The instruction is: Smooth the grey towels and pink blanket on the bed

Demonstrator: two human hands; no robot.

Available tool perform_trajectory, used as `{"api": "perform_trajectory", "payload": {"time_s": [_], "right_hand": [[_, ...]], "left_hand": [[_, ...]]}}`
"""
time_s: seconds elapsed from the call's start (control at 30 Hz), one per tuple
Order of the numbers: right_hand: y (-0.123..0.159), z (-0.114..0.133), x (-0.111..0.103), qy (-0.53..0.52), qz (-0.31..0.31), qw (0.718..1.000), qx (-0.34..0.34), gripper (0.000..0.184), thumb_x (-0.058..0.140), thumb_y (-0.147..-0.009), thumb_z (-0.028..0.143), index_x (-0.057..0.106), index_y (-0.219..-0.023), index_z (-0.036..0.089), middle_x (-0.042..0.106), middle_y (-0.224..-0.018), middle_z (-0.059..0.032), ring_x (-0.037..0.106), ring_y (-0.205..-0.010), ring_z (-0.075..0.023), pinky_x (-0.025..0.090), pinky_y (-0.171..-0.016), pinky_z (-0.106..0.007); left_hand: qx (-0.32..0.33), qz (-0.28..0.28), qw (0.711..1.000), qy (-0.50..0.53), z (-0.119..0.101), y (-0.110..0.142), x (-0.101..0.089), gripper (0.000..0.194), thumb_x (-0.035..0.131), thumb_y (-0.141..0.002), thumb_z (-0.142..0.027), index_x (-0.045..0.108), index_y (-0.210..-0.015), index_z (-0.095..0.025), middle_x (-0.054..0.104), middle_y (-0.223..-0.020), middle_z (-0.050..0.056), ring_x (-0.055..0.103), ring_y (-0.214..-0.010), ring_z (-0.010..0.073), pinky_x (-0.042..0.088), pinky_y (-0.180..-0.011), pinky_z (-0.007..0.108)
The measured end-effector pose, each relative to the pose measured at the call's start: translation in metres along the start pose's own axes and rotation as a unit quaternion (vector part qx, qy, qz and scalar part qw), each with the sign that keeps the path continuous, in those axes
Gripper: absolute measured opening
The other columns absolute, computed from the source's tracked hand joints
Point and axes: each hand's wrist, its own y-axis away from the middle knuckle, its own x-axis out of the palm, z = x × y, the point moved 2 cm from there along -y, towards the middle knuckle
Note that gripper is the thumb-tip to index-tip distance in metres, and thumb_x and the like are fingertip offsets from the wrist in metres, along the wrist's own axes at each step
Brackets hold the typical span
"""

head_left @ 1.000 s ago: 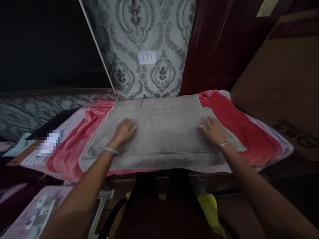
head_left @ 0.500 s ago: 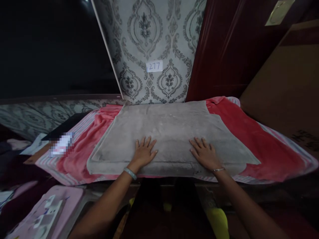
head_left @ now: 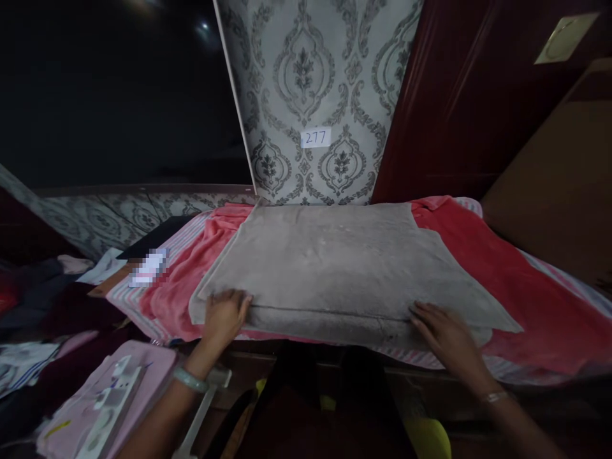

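Observation:
A grey towel lies flat on a red blanket spread over a table. My left hand is at the towel's near left corner, fingers curled over its edge. My right hand rests on the towel's near edge towards the right corner, fingers stretched out flat. Each wrist carries a bangle.
Patterned grey wallpaper with a "277" label rises behind the table, beside a dark red door. A brown cardboard box stands at the right. Clothes and a pink case lie at the lower left.
Both hands slid from the towel's middle back to its near edge and apart, towards the two near corners. The left hand's fingers have curled. The view shifted left.

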Motion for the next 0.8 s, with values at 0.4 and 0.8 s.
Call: {"api": "perform_trajectory", "payload": {"time_s": [0.4, 0.8], "right_hand": [[-0.23, 0.064, 0.037, 0.031, 0.133, 0.986, 0.092, 0.058, 0.039, -0.104, 0.043, 0.04, -0.159, 0.022, 0.029, -0.166, -0.0135, 0.028, -0.152, -0.0346, 0.032, -0.117, -0.056], [-0.212, 0.023, 0.078, 0.089, 0.168, 0.974, 0.121, 0.061, 0.032, -0.104, 0.056, 0.04, -0.159, 0.03, 0.033, -0.166, -0.0062, 0.028, -0.151, -0.0332, 0.027, -0.118, -0.058]], "left_hand": [[0.111, 0.058, 0.991, 0.045, -0.153, -0.194, 0.001, 0.062, 0.038, -0.102, -0.043, 0.037, -0.158, -0.014, 0.027, -0.168, 0.017, 0.023, -0.157, 0.0308, 0.024, -0.125, 0.056], [0.052, 0.035, 0.998, 0.0, -0.13, -0.199, 0.048, 0.065, 0.03, -0.102, -0.052, 0.041, -0.158, -0.022, 0.034, -0.166, 0.013, 0.028, -0.153, 0.039, 0.025, -0.12, 0.066]]}}
